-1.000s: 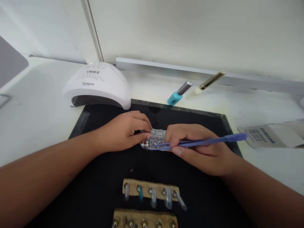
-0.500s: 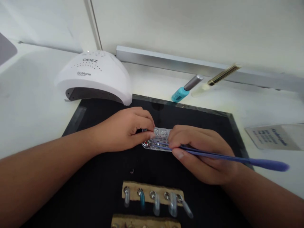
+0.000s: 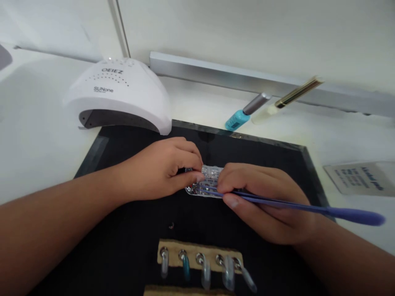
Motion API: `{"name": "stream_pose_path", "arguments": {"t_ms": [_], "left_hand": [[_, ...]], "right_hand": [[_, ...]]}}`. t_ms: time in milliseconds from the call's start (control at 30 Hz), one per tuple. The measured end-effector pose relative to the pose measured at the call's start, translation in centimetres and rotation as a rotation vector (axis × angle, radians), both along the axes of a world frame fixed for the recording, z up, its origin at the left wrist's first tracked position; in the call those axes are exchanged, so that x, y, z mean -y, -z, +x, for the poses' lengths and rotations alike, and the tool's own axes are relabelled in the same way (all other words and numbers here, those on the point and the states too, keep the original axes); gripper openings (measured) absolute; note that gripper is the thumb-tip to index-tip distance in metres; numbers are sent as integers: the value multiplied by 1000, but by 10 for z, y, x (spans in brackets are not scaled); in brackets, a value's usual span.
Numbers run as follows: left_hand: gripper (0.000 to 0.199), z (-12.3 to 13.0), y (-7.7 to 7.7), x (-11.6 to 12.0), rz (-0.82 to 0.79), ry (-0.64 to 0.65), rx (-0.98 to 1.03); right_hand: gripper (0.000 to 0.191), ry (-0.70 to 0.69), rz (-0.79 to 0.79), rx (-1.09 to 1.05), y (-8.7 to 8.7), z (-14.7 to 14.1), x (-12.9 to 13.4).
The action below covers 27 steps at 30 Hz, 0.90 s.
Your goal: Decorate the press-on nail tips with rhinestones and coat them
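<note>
My left hand (image 3: 168, 169) is closed on the left part of a small clear compartment case (image 3: 210, 172) of rhinestones, its thumb and fingertips pinching there. In my right hand (image 3: 262, 197) is a pair of purple tweezers (image 3: 286, 204), pinched between thumb and fingers. The tips point left into the lower compartments of the case; whether they grip a stone is too small to tell. My right fingers cover the right part of the case. Below it lies a tiny shiny piece (image 3: 171, 225) on the black mat (image 3: 135, 242).
A cardboard strip (image 3: 212, 251) holds several nail tips, one teal, with another strip (image 3: 182, 291) in front. Behind stand a white nail lamp (image 3: 120, 92), a turquoise polish bottle (image 3: 237, 120) and a gold-capped bottle (image 3: 296, 94). An alcohol pads packet (image 3: 361, 179) lies right.
The view has shifted slightly. Both hands stay at the case, and the tweezers remain among its lower compartments with barely any movement.
</note>
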<state>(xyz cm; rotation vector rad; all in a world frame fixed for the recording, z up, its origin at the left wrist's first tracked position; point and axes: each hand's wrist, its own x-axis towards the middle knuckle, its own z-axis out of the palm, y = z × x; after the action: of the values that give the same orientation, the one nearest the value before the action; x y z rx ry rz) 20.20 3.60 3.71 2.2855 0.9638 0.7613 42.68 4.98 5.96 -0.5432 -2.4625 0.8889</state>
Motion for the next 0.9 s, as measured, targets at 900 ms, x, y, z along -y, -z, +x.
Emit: {"name": "stream_pose_path", "arguments": {"t_ms": [900], "left_hand": [[16, 0, 0, 1, -17, 5, 14]], "right_hand": [[11, -34, -10, -36, 1, 1, -2]]}}
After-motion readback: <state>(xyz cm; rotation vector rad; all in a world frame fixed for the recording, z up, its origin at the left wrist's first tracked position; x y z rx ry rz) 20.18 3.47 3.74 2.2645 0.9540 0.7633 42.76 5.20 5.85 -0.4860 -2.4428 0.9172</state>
